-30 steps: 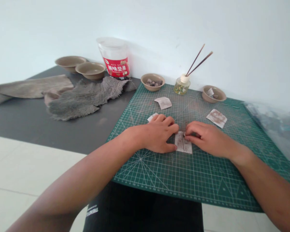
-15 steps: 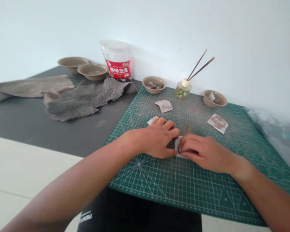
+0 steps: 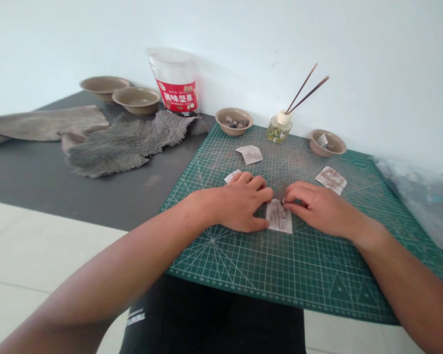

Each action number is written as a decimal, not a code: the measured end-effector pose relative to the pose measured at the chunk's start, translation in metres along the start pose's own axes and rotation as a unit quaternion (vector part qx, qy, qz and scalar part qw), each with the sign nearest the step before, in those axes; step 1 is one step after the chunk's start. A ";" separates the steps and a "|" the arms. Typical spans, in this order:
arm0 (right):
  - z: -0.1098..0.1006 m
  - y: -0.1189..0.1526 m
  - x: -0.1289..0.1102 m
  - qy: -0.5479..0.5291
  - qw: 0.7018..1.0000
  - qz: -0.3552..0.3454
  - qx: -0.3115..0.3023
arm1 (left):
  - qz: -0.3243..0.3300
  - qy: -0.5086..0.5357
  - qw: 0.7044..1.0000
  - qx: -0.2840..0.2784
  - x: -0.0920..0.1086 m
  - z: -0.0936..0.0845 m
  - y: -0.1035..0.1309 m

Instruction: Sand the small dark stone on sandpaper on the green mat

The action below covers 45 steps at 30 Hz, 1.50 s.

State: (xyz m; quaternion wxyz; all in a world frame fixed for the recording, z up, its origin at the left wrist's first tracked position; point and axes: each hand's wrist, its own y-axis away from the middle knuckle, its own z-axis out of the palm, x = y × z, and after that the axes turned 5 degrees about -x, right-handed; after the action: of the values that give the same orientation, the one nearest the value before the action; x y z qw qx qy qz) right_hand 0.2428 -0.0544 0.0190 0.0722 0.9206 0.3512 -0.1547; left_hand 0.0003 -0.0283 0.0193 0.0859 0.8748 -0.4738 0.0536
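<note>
A small whitish sheet with brown smudges (image 3: pixel 279 217) lies flat on the green cutting mat (image 3: pixel 251 265). My left hand (image 3: pixel 243 202) rests on the mat with its fingers spread, thumb and fingertips at the sheet's left edge. At the sheet's upper right corner, my right hand (image 3: pixel 310 206) is pinched on a small dark piece, mostly hidden by the fingers. Another pale sheet (image 3: pixel 232 175) shows partly behind my left hand. Farther back lie a creased sheet (image 3: pixel 250 154) and a brown-stained sheet (image 3: pixel 331 179).
Along the mat's back stand a bowl of dark pieces (image 3: pixel 234 122), a reed diffuser (image 3: pixel 279 128) and another bowl (image 3: pixel 328 143). Grey cloth (image 3: pixel 121 145), two bowls and a red-labelled tub (image 3: pixel 177 88) are left. A plastic bag (image 3: pixel 421 196) lies right.
My right hand has moved up and to the right, uncovering more of the smudged sheet. My left hand stays in about the same place. The view has tilted slightly.
</note>
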 end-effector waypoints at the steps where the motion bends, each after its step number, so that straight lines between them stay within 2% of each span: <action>1: -0.001 0.001 0.000 -0.011 1.000 -0.011 -0.023 | 0.003 -0.003 1.000 0.000 0.000 0.000 0.000; 4: -0.001 0.003 -0.003 -0.053 0.995 -0.054 -0.062 | 0.012 -0.012 1.000 0.002 0.000 0.000 0.001; 8: 0.001 0.001 -0.005 0.001 1.000 -0.015 -0.008 | 0.003 -0.008 1.000 0.003 0.000 0.000 0.001; 10: 0.000 0.001 -0.005 0.011 1.000 -0.013 -0.023 | 0.005 -0.007 1.000 0.004 -0.001 0.001 0.000; 13: -0.002 0.004 -0.007 0.000 0.997 -0.046 -0.065 | 0.010 -0.008 1.000 0.006 -0.001 0.003 -0.001; 17: -0.004 0.008 -0.007 0.022 0.999 -0.011 -0.032 | 0.006 -0.009 1.000 0.010 -0.001 0.003 -0.001; 21: -0.002 0.008 -0.006 0.001 0.997 -0.042 -0.065 | 0.009 -0.010 1.000 0.006 0.000 0.002 -0.001; 23: 0.000 0.006 -0.006 0.010 0.997 -0.052 -0.049 | 0.011 -0.010 1.000 0.007 -0.001 0.002 -0.001; 26: -0.003 0.004 -0.002 0.033 0.999 -0.014 0.000 | 0.011 -0.010 1.000 0.013 -0.002 0.003 -0.001; 28: -0.006 0.005 0.000 0.018 0.999 -0.016 -0.021 | 0.012 -0.007 1.000 0.013 -0.002 0.004 -0.001; 31: -0.004 0.006 -0.003 -0.018 0.995 -0.066 -0.074 | 0.018 -0.008 1.000 0.011 -0.002 0.004 -0.001; 33: 0.000 0.005 -0.004 -0.001 0.997 -0.067 -0.048 | 0.018 -0.011 1.000 0.013 -0.002 0.003 -0.001; 36: 0.002 0.002 -0.002 0.038 0.999 -0.018 0.014 | 0.009 -0.011 1.000 0.010 -0.001 0.002 -0.001; 38: -0.002 0.002 0.000 0.020 1.000 -0.008 0.003 | 0.007 -0.009 1.000 0.003 -0.001 0.001 -0.001; 42: -0.002 0.006 -0.003 -0.054 0.994 -0.063 -0.072 | 0.014 -0.011 1.000 0.003 -0.001 0.001 -0.001; 45: 0.002 0.003 -0.002 -0.031 0.998 -0.049 -0.024 | 0.013 -0.012 1.000 0.006 -0.001 0.002 -0.001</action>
State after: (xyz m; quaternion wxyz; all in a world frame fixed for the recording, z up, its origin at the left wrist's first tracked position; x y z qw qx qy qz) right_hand 0.2433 -0.0587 0.0176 0.0976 0.8952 0.3967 -0.1778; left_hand 0.0005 -0.0269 0.0169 0.0744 0.8696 -0.4858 0.0469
